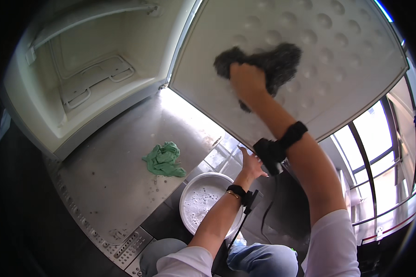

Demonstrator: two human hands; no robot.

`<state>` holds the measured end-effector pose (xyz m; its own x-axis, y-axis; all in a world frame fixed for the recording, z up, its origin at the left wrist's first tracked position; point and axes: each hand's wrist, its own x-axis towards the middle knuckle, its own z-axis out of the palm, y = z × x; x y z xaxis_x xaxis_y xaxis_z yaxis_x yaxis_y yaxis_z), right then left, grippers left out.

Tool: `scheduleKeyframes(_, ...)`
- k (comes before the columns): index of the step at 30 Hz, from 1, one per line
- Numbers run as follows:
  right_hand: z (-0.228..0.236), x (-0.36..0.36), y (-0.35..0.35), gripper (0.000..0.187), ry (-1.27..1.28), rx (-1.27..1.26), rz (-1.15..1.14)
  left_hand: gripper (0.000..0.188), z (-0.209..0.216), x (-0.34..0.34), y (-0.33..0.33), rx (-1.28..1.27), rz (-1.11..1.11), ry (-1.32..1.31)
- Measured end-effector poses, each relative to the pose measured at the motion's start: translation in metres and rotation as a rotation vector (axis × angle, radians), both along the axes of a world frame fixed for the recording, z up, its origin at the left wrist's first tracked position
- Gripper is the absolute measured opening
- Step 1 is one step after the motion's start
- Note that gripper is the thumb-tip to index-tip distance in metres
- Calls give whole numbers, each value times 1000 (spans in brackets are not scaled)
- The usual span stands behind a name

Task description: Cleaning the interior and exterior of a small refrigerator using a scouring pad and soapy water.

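The right hand (249, 83) clutched a dark cloth (281, 64) against the door (330, 69), likely for pressure; the spread left hand (251, 166) seemingly steadied its edge.

White sleeves (333, 242), black wrist straps (294, 134)

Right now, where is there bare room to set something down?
The metal sheet has a free patch between the green cloth and the white cabinet's front edge, specks aside. It is crowded right of that cloth, where the bucket and left hand sit close. The right hand and dark cloth cover part of the door.
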<state>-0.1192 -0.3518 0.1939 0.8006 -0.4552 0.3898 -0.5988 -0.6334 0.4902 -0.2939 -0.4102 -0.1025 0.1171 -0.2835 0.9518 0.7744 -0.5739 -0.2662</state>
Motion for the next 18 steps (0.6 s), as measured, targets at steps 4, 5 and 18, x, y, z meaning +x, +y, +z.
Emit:
scheduleKeyframes(4, -72, -41, -6, 10, 294, 132, 21, 107, 15, -1, 10, 135, 328, -155)
scheduleKeyframes(5, -67, -70, -18, 11, 362, 204, -52, 107, 45, -4, 20, 642, 168, -443)
scheduleKeyframes(18, 34, -136, -6, 20, 134, 42, -246, 103, 82, 20, 46, 1257, -64, -748)
